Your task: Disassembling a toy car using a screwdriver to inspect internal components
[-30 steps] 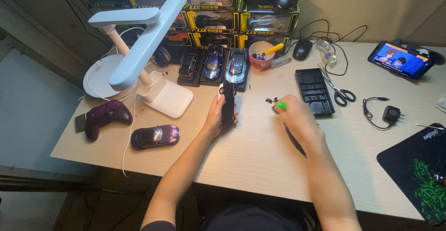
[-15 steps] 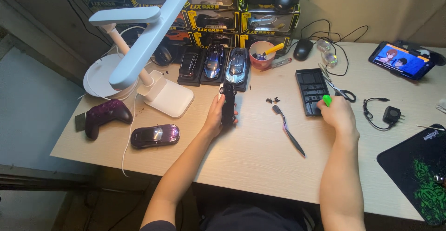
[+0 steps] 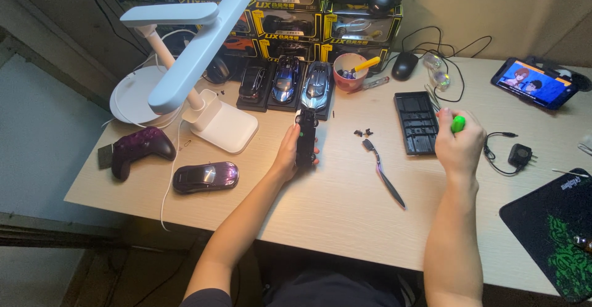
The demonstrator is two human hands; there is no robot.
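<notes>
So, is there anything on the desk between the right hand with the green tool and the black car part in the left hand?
Yes. Between the right hand and the black car part in the left hand lie small dark screws and a dark toothbrush, flat on the desk.

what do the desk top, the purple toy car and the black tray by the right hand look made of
Desk top: pale wood-grain laminate, matte, faint streaks.
Purple toy car: glossy painted plastic or metal; bright highlights leave it open.
Black tray: moulded matte plastic, ribbed compartments.
</notes>
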